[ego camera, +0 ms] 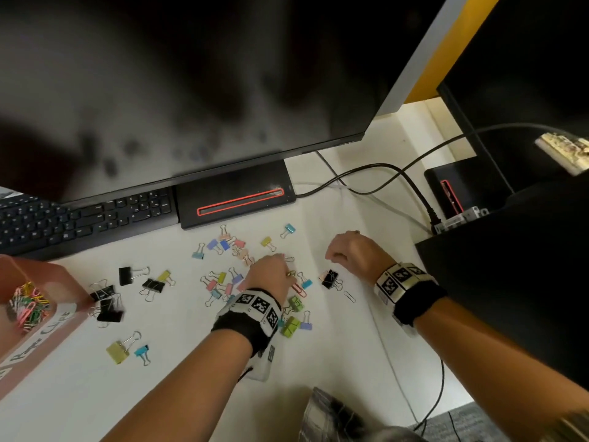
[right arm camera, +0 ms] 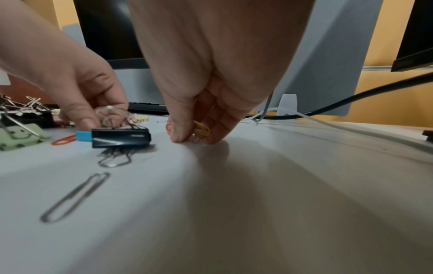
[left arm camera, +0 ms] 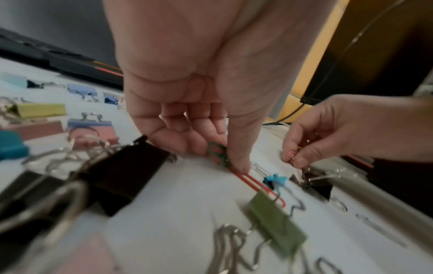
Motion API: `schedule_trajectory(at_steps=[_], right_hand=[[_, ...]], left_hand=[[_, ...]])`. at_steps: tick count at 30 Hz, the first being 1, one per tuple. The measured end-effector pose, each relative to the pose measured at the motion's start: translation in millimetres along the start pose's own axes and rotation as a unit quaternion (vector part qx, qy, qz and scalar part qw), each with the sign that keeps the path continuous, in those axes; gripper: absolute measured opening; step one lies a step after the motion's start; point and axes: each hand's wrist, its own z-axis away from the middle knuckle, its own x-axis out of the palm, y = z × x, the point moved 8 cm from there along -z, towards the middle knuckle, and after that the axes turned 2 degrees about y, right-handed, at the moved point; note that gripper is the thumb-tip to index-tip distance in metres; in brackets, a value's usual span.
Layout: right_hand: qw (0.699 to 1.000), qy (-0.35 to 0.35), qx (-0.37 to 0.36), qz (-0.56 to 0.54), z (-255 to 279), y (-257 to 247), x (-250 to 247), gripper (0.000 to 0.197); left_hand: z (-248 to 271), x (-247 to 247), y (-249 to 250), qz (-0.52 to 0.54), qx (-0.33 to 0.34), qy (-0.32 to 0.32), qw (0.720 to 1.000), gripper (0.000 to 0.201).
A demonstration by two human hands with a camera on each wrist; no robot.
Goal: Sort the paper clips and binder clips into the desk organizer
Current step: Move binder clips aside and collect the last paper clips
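Observation:
Coloured and black binder clips (ego camera: 223, 279) lie scattered over the white desk (ego camera: 191, 362). My left hand (ego camera: 271, 271) reaches down among them. In the left wrist view it (left arm camera: 220, 157) pinches a green paper clip (left arm camera: 218, 153), its thumb tip on a red paper clip (left arm camera: 255, 187). My right hand (ego camera: 334, 256) is curled on the desk to the right, holding yellow paper clips (right arm camera: 201, 129) in its fingers (right arm camera: 178, 137). A black binder clip (ego camera: 330, 279) and a silver paper clip (ego camera: 349, 296) lie between the hands. The pink organizer (ego camera: 63, 282) at the far left holds several coloured paper clips (ego camera: 28, 306).
A monitor (ego camera: 191, 90) overhangs the desk's back, with its base (ego camera: 236, 199) and a keyboard (ego camera: 79, 218) beneath. Cables (ego camera: 382, 173) run at the back right. A black surface (ego camera: 510, 266) borders the right side. Large black binder clips (ego camera: 105, 301) lie near the organizer.

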Motion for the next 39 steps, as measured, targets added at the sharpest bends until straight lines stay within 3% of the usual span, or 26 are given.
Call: schedule_trajectory(at_steps=[8,12,16,19,28,32,36,39], right_hand=[[0.996,0.041,0.060,-0.042,18,8,-3,0.014],[0.991,0.075,0.095,-0.060,49,23,-8,0.010],[0.992,0.046,0.102,-0.066,78,20,5,0.011],[0.991,0.041,0.110,-0.059,85,12,21,0.010],[0.986,0.019,0.165,-0.028,71,1,35,0.015],[0.973,-0.061,0.222,-0.023,67,0,48,0.020],[0.981,-0.038,0.186,-0.029,70,-15,52,0.018],[0.987,-0.033,0.156,-0.020,71,-28,57,0.020]], left_hand=[[-6,-4,-3,0.010,0.042,-0.005,0.999,0.009],[1,-10,-10,0.060,0.067,0.024,0.996,0.003],[6,-13,-18,0.100,0.071,0.031,0.992,0.015],[12,-5,-11,0.096,0.105,-0.007,0.990,0.027],[2,7,1,-0.041,0.121,-0.025,0.991,0.018],[3,9,1,-0.074,0.127,-0.029,0.989,0.015],[3,13,-2,-0.094,0.124,-0.025,0.987,0.014],[9,7,-6,-0.053,0.129,-0.007,0.990,0.018]])
